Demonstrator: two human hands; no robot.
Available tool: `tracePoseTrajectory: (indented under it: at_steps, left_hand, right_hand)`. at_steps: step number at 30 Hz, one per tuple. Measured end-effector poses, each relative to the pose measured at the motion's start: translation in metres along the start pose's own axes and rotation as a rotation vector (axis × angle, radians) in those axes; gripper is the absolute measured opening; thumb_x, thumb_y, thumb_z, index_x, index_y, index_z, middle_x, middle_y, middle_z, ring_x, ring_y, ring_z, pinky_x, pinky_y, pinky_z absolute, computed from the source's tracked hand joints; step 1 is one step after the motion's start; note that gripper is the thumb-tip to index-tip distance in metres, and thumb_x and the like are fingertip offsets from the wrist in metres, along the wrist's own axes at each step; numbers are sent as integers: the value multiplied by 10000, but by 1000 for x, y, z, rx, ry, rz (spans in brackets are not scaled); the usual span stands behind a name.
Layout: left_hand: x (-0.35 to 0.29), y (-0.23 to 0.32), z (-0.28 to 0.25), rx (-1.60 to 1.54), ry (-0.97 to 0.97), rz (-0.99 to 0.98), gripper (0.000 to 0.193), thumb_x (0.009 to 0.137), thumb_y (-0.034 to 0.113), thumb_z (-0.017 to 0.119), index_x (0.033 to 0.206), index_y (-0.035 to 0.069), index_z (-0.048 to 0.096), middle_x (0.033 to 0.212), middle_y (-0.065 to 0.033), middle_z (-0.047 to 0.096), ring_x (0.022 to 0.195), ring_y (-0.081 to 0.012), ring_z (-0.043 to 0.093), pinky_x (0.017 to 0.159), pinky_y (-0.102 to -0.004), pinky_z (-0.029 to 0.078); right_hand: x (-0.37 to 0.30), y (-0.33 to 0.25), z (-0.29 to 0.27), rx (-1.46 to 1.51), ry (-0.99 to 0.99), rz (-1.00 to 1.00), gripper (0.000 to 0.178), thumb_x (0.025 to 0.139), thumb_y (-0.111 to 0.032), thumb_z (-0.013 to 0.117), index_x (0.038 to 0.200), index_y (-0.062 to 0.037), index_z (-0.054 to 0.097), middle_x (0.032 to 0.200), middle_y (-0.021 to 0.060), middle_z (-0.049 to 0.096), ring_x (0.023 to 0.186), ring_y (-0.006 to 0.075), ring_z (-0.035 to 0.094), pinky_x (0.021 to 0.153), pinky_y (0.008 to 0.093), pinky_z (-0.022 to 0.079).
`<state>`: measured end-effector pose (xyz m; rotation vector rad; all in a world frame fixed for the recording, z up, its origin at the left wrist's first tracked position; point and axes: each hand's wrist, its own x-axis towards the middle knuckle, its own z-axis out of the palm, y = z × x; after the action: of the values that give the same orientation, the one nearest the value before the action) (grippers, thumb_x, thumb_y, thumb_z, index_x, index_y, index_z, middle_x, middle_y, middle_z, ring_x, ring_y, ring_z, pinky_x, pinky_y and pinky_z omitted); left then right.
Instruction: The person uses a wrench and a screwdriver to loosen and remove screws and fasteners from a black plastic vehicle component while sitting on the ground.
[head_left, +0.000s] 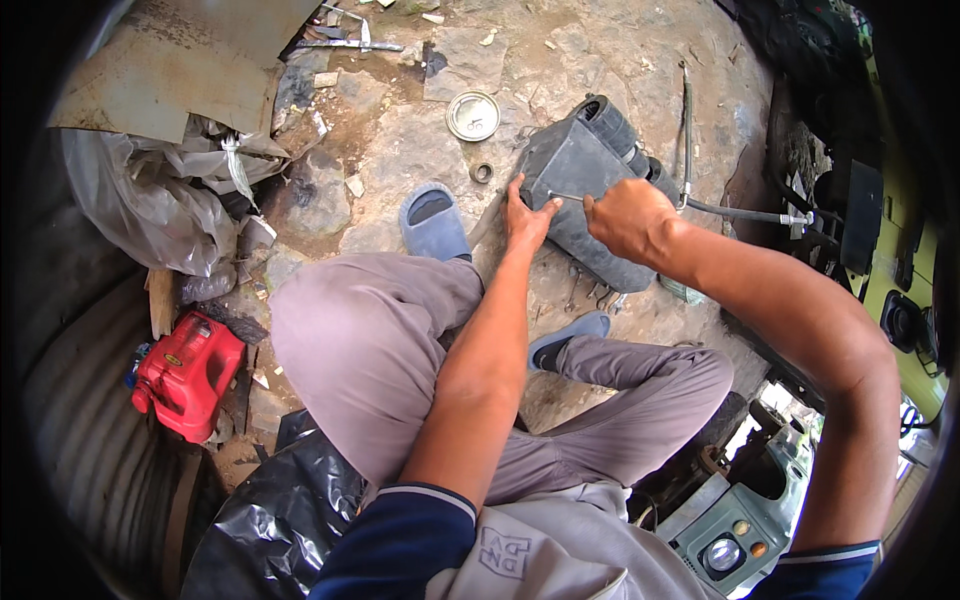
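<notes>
A black box-shaped housing point(592, 245), like an air filter box with a round ribbed duct point(608, 122) at its far end, lies tilted on the ground before me. My left hand point(526, 220) grips its left edge, the thumb lying near the tip of a thin metal shaft. That shaft belongs to a slim screwdriver-like tool point(567, 197) closed in my right hand point(632, 222). Its tip meets the housing's near face, while its handle is hidden in my fist.
A round tin point(472, 116) and a small metal ring point(482, 173) lie beyond my slippered foot. Several wrenches point(603, 298) rest beside the housing. To the right runs a black hose point(740, 211); a red jerrycan point(193, 375) stands at left.
</notes>
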<state>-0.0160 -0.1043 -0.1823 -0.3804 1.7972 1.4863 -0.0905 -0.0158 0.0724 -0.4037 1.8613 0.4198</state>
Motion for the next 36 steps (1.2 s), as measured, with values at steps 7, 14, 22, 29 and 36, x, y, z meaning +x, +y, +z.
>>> tracePoseTrajectory:
  at_steps: [7, 14, 22, 29, 36]
  left_hand:
    - [-2, 6, 1, -63, -53, -66, 1005, 724, 252, 934, 1551, 110, 381, 1480, -252, 507, 1349, -347, 522, 1103, -431, 454]
    - [3, 0, -2, -136, -85, -15, 944, 762, 276, 873, 1554, 98, 390, 1481, -272, 496, 1335, -360, 526, 1108, -423, 437]
    - [9, -5, -4, -265, -120, -92, 848, 869, 414, 756, 1572, 101, 398, 1517, -264, 465, 1376, -354, 494, 1137, -439, 392]
    - [1, 2, -9, -85, -120, -11, 878, 899, 418, 766, 1602, 114, 339, 1492, -230, 513, 1355, -320, 512, 1121, -403, 407]
    - [4, -5, -16, -182, -188, -54, 854, 876, 350, 795, 1597, 150, 384, 1557, -247, 448, 1426, -356, 458, 1161, -425, 386]
  right_hand:
    - [15, 27, 73, 1177, -62, 313, 265, 1016, -259, 506, 1100, -54, 651, 894, 128, 724, 622, 241, 713, 496, 374, 574]
    - [4, 43, 40, 1825, -352, 349, 229, 1020, -227, 490, 1087, -15, 544, 763, 65, 619, 495, 147, 583, 403, 318, 502]
    - [-10, 42, 46, 1846, -204, 348, 214, 989, -152, 532, 1123, 11, 570, 758, 98, 653, 485, 152, 582, 404, 303, 473]
    - [-7, 40, 44, 1792, -230, 422, 149, 1022, -152, 514, 1058, -15, 561, 734, 56, 616, 453, 81, 483, 368, 253, 291]
    - [8, 40, 38, 1835, -305, 476, 149, 1010, -214, 553, 959, -77, 575, 701, 1, 551, 443, 52, 436, 347, 229, 271]
